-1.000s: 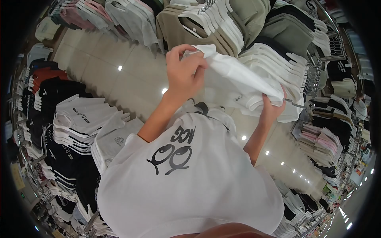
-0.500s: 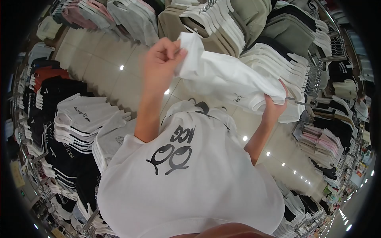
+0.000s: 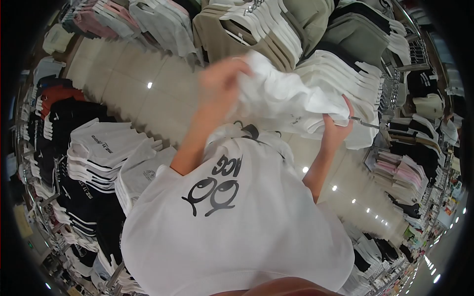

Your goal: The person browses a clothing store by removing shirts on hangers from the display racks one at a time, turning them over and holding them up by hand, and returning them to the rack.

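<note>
A white shirt (image 3: 284,89) with a small dark print is stretched between my two hands, in front of the rack. My left hand (image 3: 224,76), blurred by motion, has its fingers closed on one end of the cloth. At the other end my right hand (image 3: 337,121) grips the shirt near its gathered edge, beside a metal rack arm (image 3: 364,123). Behind the cloth hangs a row of white shirts (image 3: 340,79), partly covered by it.
Beige and white garments (image 3: 217,37) hang at the top. White printed shirts (image 3: 101,143) and black ones (image 3: 81,197) hang on the left, folded-looking pink and beige clothes (image 3: 400,172) on the right. Below my hands is tiled floor (image 3: 133,93).
My left hand first moved left and up with the shirt's end, then came back right and down. The cloth between my hands is now more crumpled. My right hand has barely moved.
</note>
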